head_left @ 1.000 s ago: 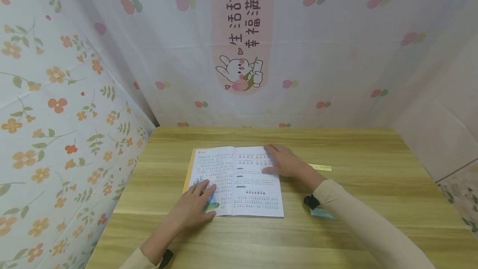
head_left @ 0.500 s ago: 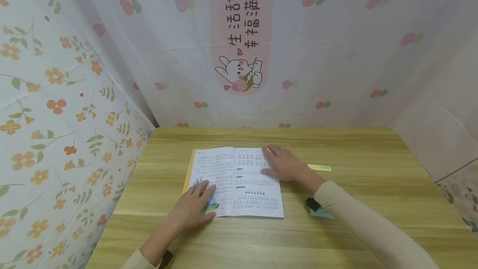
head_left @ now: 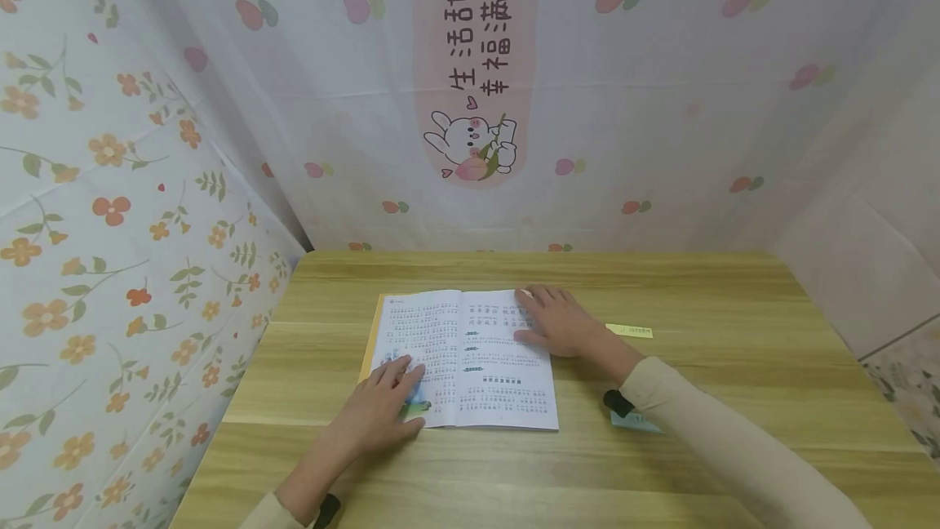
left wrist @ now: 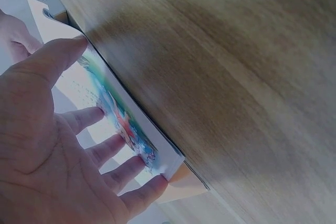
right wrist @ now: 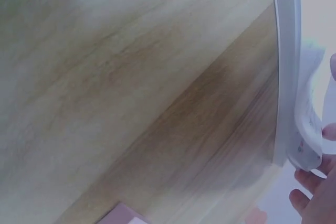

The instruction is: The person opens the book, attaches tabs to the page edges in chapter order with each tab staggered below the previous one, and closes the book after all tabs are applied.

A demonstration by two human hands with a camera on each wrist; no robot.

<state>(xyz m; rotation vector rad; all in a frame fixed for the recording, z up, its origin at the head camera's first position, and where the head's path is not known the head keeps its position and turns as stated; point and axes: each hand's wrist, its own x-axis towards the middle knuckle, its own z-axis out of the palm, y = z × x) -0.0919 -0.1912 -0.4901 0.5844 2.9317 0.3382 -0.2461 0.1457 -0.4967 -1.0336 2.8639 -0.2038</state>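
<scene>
An open book (head_left: 507,386) lies on the wooden table, with printed text on both pages and a colourful picture (left wrist: 126,124) low on the left page. My left hand (head_left: 382,402) rests on the lower left page, fingers spread and thumb near the bottom edge. From the left wrist view, the palm of the left hand (left wrist: 47,156) is seen with the fingertips touching the page. My right hand (head_left: 561,323) lies across the upper outer part of the right page and covers some text. Only some fingers of the right hand (right wrist: 315,187) show in the right wrist view.
A yellow paper strip (head_left: 633,331) lies right of the book, by the right forearm. A light-blue slip (head_left: 635,421) is partly hidden under the right sleeve (head_left: 727,439). Patterned curtains (head_left: 352,104) hang behind and left of the table (head_left: 455,480).
</scene>
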